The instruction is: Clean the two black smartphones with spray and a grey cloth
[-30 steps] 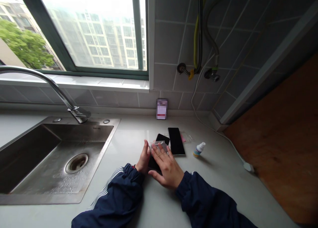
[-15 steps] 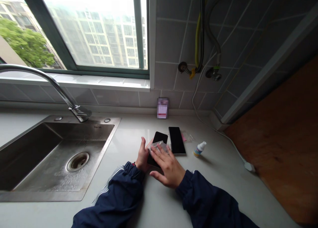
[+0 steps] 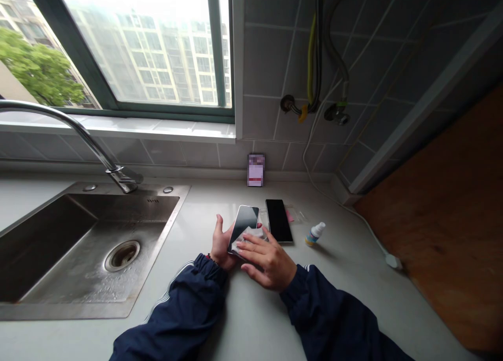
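Observation:
My left hand [image 3: 222,243] holds a black smartphone [image 3: 243,223] by its edge, tilted up from the counter with its glossy screen showing. A pale cloth or wipe [image 3: 248,238] lies on the lower part of that screen, pressed there by the fingers of my right hand [image 3: 269,261]. Just beyond my right hand, a second black smartphone [image 3: 279,220] lies flat, screen up. A small white-capped dropper bottle [image 3: 315,234] stands to its right.
A steel sink [image 3: 133,206] with a curved faucet [image 3: 86,141] is to the left. Behind the phones are a clear plastic sleeve with a pink packet [image 3: 290,216] and a card [image 3: 255,170] against the tiles. A white cable [image 3: 365,225] runs along the counter at right.
The phone has tilted up in my left hand, with more of its screen showing. My right hand stays on the cloth, and the flat phone has not moved.

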Tool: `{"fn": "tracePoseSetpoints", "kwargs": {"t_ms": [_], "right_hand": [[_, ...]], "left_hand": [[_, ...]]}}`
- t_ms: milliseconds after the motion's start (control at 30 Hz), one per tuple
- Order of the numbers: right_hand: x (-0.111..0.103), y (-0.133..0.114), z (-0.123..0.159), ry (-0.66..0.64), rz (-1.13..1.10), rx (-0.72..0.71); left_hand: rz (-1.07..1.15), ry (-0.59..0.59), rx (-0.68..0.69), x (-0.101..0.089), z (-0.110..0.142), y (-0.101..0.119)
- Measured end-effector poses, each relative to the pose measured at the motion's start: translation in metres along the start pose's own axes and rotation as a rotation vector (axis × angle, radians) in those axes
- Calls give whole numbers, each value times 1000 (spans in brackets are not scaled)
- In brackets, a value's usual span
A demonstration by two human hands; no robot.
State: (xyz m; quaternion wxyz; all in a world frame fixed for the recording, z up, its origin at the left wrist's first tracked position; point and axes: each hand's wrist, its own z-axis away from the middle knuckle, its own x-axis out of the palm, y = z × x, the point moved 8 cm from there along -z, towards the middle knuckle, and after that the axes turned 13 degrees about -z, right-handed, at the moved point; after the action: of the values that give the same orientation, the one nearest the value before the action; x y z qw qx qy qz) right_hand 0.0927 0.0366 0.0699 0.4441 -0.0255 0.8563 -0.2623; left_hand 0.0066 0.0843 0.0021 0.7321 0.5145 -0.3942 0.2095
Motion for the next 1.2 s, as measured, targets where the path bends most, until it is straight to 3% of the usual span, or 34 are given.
{"fn": "tracePoseSetpoints", "kwargs": {"t_ms": [200,533,767,933,1100,1200], "right_hand": [[-9,24,5,51,110,121],[-21,57,14,175,256,315],[-16,53,15,171,268,340],[-12,45,12,143,258,304],[-1,35,8,62,249,276],[9,27,6,-13,228,250]], "left_hand": [[6,13,5,1,-1,1],[-96,-172,-128,14,3,-14],[-311,-111,-86,21,7,-19],[-321,-111,-40,22,6,-19],[-303,-101,35,10,-2,-18],[-241,-53,-1,1,-4,-20]]}}
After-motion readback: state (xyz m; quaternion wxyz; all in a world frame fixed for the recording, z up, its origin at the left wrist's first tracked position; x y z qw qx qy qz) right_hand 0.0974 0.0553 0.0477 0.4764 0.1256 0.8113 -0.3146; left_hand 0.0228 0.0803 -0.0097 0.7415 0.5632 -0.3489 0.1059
